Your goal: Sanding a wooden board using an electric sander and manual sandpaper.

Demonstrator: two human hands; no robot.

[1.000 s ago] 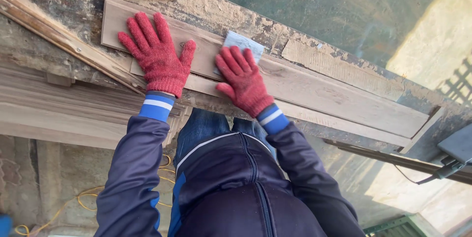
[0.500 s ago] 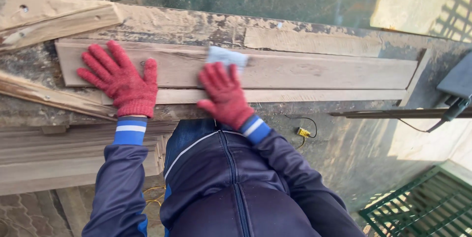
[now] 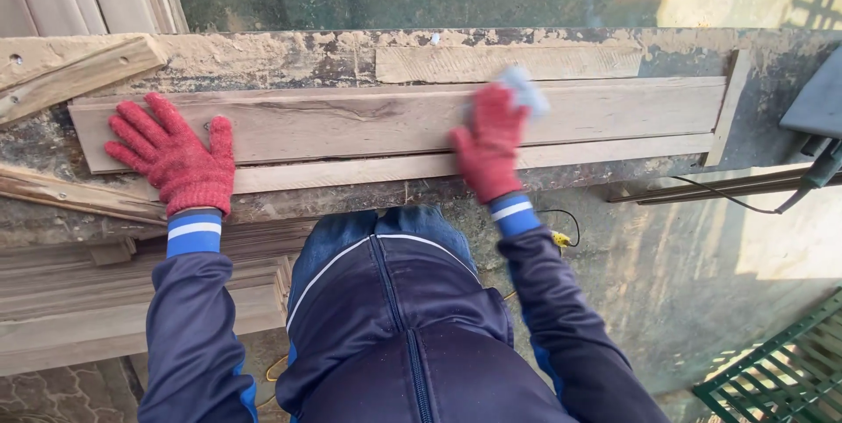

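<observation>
Now, fingers: the right hand (image 3: 488, 144) in a red glove presses its fingers down on a pale sheet of sandpaper (image 3: 524, 89), pinning it flat; the left hand (image 3: 175, 155) lies spread and released, holding nothing.
Sandpaper: right of centre in the frame, on the board (image 3: 368, 123); half a second ago it sat near the middle, so the stroke has travelled rightward.
Left hand: flat on the board's left end, as before, steadying it.
Board: long, lying across the middle of the frame on a dusty bench (image 3: 289, 53).
Meaning: sanding looks mid-pass, the right stretch now being worked.
Surroundings: stacked planks (image 3: 61, 291) lower left, green grate (image 3: 781, 370) lower right.
</observation>
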